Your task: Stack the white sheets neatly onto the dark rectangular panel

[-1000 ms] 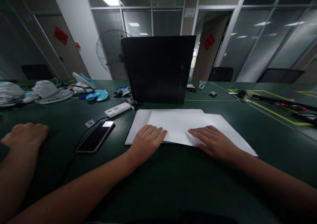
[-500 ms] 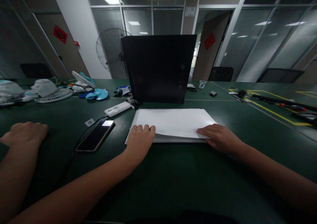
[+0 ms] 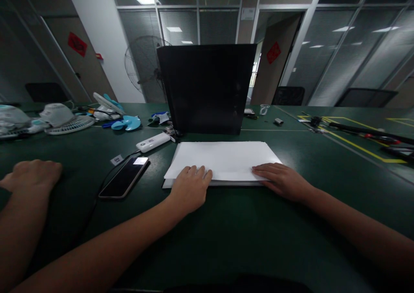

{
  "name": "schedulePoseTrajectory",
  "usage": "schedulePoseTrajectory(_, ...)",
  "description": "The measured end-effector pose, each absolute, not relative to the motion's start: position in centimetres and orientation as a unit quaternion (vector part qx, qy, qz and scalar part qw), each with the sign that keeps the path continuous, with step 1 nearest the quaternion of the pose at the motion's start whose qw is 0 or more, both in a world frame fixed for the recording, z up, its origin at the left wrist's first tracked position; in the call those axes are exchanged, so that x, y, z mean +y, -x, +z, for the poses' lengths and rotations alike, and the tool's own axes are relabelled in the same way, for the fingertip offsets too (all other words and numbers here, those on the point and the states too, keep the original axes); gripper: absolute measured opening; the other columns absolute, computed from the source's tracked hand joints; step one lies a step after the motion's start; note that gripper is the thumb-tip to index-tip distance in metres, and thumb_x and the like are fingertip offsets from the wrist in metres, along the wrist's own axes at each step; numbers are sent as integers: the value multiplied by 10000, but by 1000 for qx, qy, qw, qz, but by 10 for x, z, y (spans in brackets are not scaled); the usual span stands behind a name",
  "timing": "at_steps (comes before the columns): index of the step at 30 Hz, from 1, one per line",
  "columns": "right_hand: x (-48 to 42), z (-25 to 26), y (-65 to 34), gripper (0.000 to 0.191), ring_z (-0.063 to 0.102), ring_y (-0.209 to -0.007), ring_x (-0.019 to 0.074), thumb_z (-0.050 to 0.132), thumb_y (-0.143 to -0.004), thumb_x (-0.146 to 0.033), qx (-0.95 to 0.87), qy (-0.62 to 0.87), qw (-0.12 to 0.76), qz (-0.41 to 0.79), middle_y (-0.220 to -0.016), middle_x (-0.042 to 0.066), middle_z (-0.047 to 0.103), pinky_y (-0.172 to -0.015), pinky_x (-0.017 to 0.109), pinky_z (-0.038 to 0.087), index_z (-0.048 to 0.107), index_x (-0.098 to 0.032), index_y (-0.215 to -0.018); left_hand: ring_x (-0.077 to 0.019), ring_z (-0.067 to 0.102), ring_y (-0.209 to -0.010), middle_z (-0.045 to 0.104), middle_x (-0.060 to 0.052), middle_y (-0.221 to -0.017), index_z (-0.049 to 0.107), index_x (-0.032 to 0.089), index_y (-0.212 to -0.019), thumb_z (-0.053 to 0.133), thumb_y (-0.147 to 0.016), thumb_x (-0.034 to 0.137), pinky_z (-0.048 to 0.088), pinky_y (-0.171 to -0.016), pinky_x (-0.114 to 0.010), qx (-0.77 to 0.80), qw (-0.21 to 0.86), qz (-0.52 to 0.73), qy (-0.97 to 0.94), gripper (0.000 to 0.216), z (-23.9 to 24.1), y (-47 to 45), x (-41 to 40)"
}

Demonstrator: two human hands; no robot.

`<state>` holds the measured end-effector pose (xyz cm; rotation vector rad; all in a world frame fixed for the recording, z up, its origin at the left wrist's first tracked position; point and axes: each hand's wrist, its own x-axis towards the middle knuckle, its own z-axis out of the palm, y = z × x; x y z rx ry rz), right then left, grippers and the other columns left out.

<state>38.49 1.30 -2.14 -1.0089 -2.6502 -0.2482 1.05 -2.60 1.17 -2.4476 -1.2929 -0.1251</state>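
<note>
A stack of white paper point(image 3: 226, 155) lies on the green table in front of me. The front edge of its top sheet sits slightly back from a lower white layer. My left hand point(image 3: 191, 188) rests on the front edge of the paper, left of its middle, with the fingers laid over the top sheet. At the front right corner, my right hand point(image 3: 284, 181) lies with straight fingers on the top sheet. Its thumb is lower, by the front edge. What is under the paper is mostly hidden.
Behind the paper stands a large black panel point(image 3: 208, 90). A phone point(image 3: 124, 180), a cable and a white power bank-like device point(image 3: 153, 142) lie to the left. Another person's fist point(image 3: 35, 172) rests at far left. Fan parts point(image 3: 127, 123) and a plastic cup point(image 3: 264, 109) are farther back.
My left hand has slid right along the front edge, and its fingers lie flatter. The top sheet's left part now lies flatter. My right hand has shifted slightly left.
</note>
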Motion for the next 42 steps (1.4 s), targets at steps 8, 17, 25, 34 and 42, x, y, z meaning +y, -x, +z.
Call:
schedulePoseTrajectory(8,14,-21,-382,453,590,-1347,230,508,-1065,-367,-927,352,124,-32,-1493,42,611,-1131,540,506,587,-309,-1507,-343,728,-1031,753,-178,-1201,686,153,-1305,481,-980,164,565,-850,-486,-454,166,-24,875,385,11,-11,-27)
schedulePoseTrajectory(17,14,-19,-383,481,568,-1372,235,516,-1064,-380,-926,357,120,-16,-1520,42,587,-1155,548,482,556,-320,-1539,-316,727,-944,757,-134,-1049,716,171,-1156,519,-1045,401,570,-796,-442,-458,145,-22,877,323,16,-14,-29)
schedulePoseTrajectory(25,16,-17,-388,473,574,-1363,251,490,-1063,-416,-917,372,133,-42,-1509,43,597,-1116,566,493,574,-326,-1519,-390,644,-1258,667,-213,-1400,639,141,-1384,390,-1059,594,520,-1016,-537,-547,156,-81,818,611,13,11,1)
schedulePoseTrajectory(34,55,-38,-446,805,586,-1315,409,326,-1014,-691,-723,667,153,-95,-1444,226,611,-1104,641,459,600,-96,-1482,-418,579,-1364,565,-293,-1503,543,23,-1457,207,-1035,701,446,-1122,-538,-673,38,-39,738,866,-5,55,53)
schedulePoseTrajectory(42,66,-52,-460,791,644,-1260,360,387,-981,-722,-743,652,141,-44,-1442,183,628,-1088,560,524,635,-129,-1442,-359,525,-1443,501,-238,-1590,620,107,-1360,231,-1053,630,446,-1139,-488,-660,-22,-51,749,721,-9,59,63)
